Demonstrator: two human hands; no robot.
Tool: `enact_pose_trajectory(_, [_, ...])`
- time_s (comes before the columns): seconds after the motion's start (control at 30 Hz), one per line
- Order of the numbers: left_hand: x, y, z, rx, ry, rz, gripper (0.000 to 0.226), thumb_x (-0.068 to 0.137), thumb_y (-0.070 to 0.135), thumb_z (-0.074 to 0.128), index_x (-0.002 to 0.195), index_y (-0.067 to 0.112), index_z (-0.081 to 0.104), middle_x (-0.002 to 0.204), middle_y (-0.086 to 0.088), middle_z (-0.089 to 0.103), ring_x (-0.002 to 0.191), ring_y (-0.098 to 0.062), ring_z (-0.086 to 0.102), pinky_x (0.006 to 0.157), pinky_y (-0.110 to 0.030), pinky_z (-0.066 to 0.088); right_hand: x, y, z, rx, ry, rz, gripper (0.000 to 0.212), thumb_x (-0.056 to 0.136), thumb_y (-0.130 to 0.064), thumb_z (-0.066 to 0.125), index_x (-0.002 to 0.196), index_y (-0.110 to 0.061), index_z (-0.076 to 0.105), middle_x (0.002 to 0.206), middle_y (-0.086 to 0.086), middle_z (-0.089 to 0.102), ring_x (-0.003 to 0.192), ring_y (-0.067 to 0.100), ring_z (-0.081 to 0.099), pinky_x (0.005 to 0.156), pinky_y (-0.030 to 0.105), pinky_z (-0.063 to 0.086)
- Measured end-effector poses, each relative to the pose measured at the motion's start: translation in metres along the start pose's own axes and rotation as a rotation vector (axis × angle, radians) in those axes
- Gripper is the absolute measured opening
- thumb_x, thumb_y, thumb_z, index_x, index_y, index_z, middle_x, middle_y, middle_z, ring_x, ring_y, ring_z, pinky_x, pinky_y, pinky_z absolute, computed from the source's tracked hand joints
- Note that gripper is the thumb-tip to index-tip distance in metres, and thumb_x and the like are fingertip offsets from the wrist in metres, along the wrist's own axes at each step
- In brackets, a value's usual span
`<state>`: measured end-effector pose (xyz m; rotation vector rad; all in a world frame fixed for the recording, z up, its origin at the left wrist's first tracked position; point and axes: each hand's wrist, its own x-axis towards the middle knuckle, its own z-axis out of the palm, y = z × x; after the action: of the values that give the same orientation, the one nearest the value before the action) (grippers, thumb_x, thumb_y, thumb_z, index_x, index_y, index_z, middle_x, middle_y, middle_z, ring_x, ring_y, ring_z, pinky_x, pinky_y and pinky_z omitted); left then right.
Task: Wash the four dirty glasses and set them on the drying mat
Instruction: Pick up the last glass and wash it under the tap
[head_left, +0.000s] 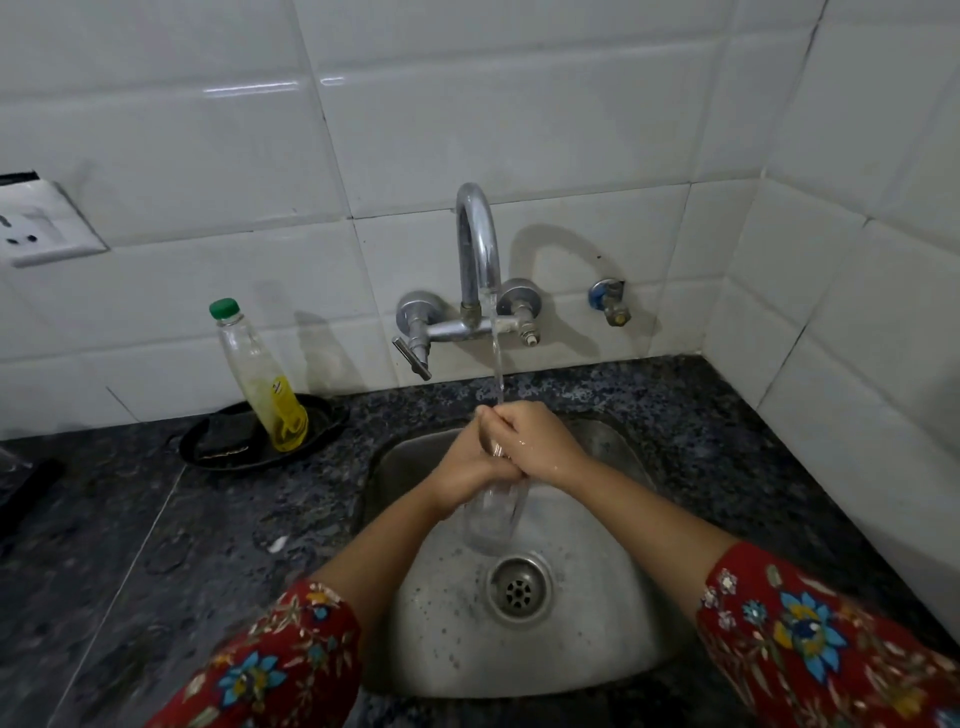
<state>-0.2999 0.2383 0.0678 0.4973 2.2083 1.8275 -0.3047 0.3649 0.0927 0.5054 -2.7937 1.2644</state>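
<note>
A clear glass (493, 519) hangs over the steel sink (597, 639), its base pointing toward me and its upper part hidden between my hands. My left hand (470, 457) grips it from the left and my right hand (540, 441) grips it from the right, fingers curled round it. Water (497, 364) runs from the chrome tap (475, 244) onto my fingers and the glass. No other glass and no drying mat is in view.
A soap bottle (265, 384) with a green cap stands in a black dish (322, 421) with a dark scrubber on the granite counter (156, 519) at left. The drain (519, 587) lies below the glass. A wall socket (41, 223) is at far left.
</note>
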Motion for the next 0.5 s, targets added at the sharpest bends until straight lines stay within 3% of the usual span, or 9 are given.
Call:
enact_pose_trajectory(0.07, [-0.008,-0.007,0.008,-0.093,0.000,-0.120,0.034,0.071,0.002,0.067,0.103,0.010,0.064,0.089,-0.008,0.070,0.083,-0.016,0.069,0.071,-0.028,0.055,0.007,-0.003,0.005,0.038,-0.016,0.197,0.048,0.098,-0.036,0.041,0.055,-0.018,0.051,0.064,0.005,0.060,0.069,0.024,0.062,0.072,0.036,0.047])
enact_pose_trajectory(0.13, [-0.017,-0.019,0.013,-0.317,0.026,-0.356,0.037,0.073,0.019,0.069,0.108,0.007,0.064,0.091,-0.014,0.068,0.081,-0.023,0.067,0.071,-0.035,0.056,0.009,0.001,0.006,0.117,-0.069,0.329,0.044,0.099,-0.032,0.041,0.060,-0.017,0.057,0.074,0.007,0.065,0.076,0.025,0.064,0.078,0.035,0.048])
enact_pose_trajectory(0.23, [-0.028,-0.041,0.015,-0.676,0.133,-0.655,0.044,0.084,0.036,0.065,0.114,0.004,0.062,0.083,-0.016,0.066,0.072,-0.028,0.064,0.068,-0.039,0.055,0.001,0.009,0.008,0.228,-0.324,0.526,0.023,0.092,-0.020,0.051,0.085,-0.008,0.069,0.085,0.006,0.064,0.081,0.020,0.059,0.072,0.028,0.045])
enact_pose_trajectory(0.3, [-0.033,-0.050,0.018,-0.843,0.167,-0.735,0.046,0.086,0.043,0.058,0.103,0.001,0.065,0.075,-0.016,0.067,0.067,-0.027,0.064,0.067,-0.035,0.052,-0.007,0.015,0.013,0.208,-0.443,0.633,0.026,0.090,-0.021,0.053,0.106,-0.006,0.068,0.094,0.007,0.061,0.092,0.021,0.056,0.076,0.031,0.042])
enact_pose_trajectory(0.33, [-0.035,-0.050,0.020,-0.919,0.192,-0.763,0.048,0.087,0.046,0.054,0.098,0.001,0.065,0.072,-0.016,0.067,0.066,-0.026,0.063,0.067,-0.034,0.050,-0.010,0.019,0.016,0.218,-0.463,0.669,0.026,0.089,-0.019,0.053,0.107,-0.007,0.067,0.096,0.006,0.060,0.096,0.021,0.054,0.079,0.032,0.042])
enact_pose_trajectory(0.4, [-0.035,-0.046,0.025,-1.085,0.283,-0.791,0.054,0.091,0.051,0.045,0.099,0.001,0.065,0.071,-0.019,0.069,0.077,-0.027,0.060,0.073,-0.037,0.047,-0.014,0.025,0.026,0.273,-0.457,0.687,0.020,0.089,-0.015,0.050,0.100,-0.012,0.067,0.092,0.004,0.058,0.095,0.021,0.051,0.082,0.033,0.041])
enact_pose_trajectory(0.5, [-0.022,-0.029,0.033,-1.367,0.492,-0.711,0.063,0.096,0.052,0.038,0.134,0.004,0.052,0.103,-0.025,0.065,0.120,-0.031,0.053,0.097,-0.041,0.039,-0.011,0.030,0.038,0.425,-0.303,0.710,0.035,0.098,-0.035,0.036,0.109,-0.014,0.062,0.113,0.009,0.064,0.107,0.025,0.058,0.091,0.037,0.043])
